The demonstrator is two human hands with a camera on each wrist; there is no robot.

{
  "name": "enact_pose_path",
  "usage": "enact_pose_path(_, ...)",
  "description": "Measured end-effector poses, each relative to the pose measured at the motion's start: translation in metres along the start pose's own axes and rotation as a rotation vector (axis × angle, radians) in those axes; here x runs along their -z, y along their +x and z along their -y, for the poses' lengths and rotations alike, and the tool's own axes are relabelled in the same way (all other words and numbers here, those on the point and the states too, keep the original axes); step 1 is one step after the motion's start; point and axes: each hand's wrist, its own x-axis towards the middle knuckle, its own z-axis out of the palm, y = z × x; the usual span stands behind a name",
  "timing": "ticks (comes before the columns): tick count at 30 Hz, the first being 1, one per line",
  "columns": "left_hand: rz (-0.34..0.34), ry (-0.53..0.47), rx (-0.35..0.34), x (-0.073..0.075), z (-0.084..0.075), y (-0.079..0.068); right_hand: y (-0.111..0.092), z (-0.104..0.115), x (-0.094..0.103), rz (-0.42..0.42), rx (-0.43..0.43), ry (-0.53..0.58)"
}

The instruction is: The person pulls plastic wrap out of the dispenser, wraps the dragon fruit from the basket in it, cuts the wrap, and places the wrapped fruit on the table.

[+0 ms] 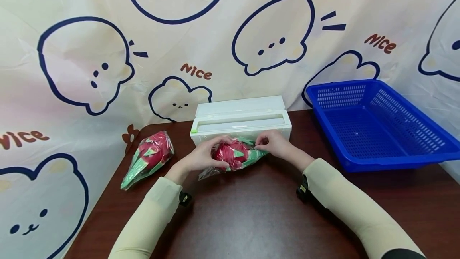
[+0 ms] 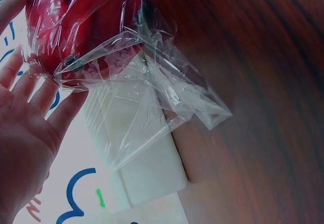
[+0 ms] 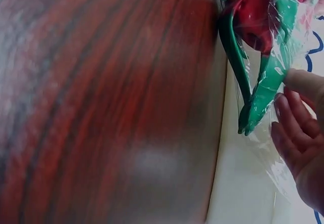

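A red dragon fruit (image 1: 233, 155) with green leaf tips is wrapped in clear cling film (image 2: 167, 87) just in front of a white cling film dispenser (image 1: 241, 121). My left hand (image 1: 204, 156) holds the fruit's rounded left end between thumb and fingers. Loose film trails off that end in the left wrist view. At the green pointed end, my right hand (image 1: 274, 144) pinches the film beside the leaf tips (image 3: 263, 97). A second wrapped dragon fruit (image 1: 152, 153) lies to the left on the table.
A blue plastic basket (image 1: 345, 147) stands at the right, its near edge close to the right forearm. Behind the brown table (image 1: 248, 215) hangs a pale cloth (image 1: 172, 43) printed with cartoon bears. The dispenser's lid (image 1: 240, 106) is raised at the back.
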Motion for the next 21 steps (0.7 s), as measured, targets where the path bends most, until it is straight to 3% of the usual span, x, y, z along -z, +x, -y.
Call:
enact_pose_path(8,0.007,-0.018,0.011,0.001,-0.002,-0.001,-0.008,-0.001,0.006,0.093,0.075,-0.088)
enact_pose_path(18,0.022,-0.024,0.020,0.004,0.000,-0.001,-0.012,0.011,0.019,0.047,0.126,-0.087)
enact_pose_path(21,0.025,-0.043,0.020,0.004,0.001,0.000,-0.011,0.014,0.017,0.080,0.146,-0.081)
